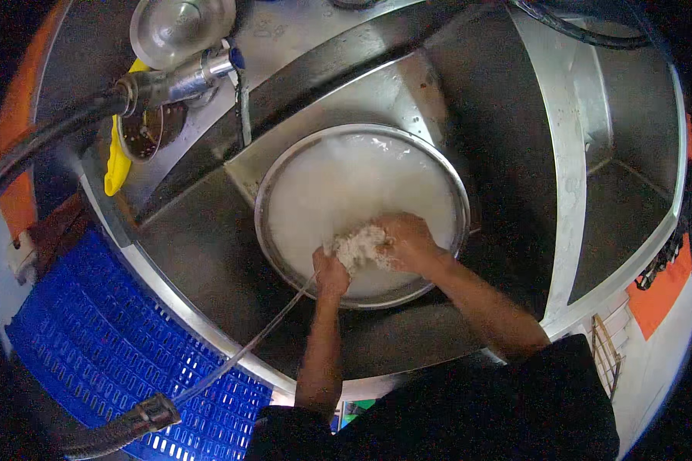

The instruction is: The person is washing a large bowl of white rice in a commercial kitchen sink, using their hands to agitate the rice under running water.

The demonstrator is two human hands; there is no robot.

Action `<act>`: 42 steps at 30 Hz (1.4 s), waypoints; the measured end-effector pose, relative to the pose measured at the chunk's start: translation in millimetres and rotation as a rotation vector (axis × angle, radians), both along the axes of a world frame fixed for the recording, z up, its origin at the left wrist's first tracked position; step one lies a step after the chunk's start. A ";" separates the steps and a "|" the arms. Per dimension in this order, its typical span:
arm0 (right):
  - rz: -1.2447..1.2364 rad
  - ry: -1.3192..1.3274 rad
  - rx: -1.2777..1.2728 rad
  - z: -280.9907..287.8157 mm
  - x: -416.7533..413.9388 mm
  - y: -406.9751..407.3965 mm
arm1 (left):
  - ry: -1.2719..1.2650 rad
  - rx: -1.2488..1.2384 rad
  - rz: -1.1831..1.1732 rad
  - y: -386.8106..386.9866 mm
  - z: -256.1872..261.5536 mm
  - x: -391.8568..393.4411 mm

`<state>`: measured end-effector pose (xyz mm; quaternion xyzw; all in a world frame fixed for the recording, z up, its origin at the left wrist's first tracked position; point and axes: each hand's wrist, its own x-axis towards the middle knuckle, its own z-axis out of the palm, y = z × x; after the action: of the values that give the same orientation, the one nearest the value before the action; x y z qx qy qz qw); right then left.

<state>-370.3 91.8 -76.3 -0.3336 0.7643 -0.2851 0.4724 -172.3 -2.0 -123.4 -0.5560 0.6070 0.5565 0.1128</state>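
Note:
A large round metal basin (362, 128) full of cloudy white water stands in a stainless steel sink (207, 248). Wet white grains, which look like rice (358, 246), lie heaped between my two hands near the basin's front. My right hand (410, 242) cups the grains from the right, its fingers partly hidden by them. My left hand (331, 272) is at the left of the grains, over the basin's near rim, with curled fingers. A thin stream of water (248, 346) runs from a hose end (161, 410) at the lower left towards my left hand. Whether either hand is closed on grains is unclear.
A blue slotted plastic crate (109, 340) stands left of the sink's front edge. Behind, a black hose with a metal nozzle (207, 66), a yellow-handled item (118, 164) and a metal bowl (181, 29) are on the ledge. A metal divider (571, 190) separates a second sink compartment at right.

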 end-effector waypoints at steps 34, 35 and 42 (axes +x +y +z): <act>-0.195 0.516 -0.051 -268.2 10.1 101.9 | 0.288 0.473 0.374 8.0 -148.4 -62.8; -0.179 0.390 -0.128 -227.4 51.2 58.3 | 0.208 0.313 0.429 -20.5 -129.5 -9.2; 0.096 -0.207 0.213 -13.4 -13.9 -31.0 | 0.522 0.471 1.116 8.3 -13.3 -53.7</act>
<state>-384.3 60.8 -89.7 -0.2867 0.7205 -0.2126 0.5946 -226.0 6.3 -136.7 -0.5944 0.0971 0.7659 -0.2249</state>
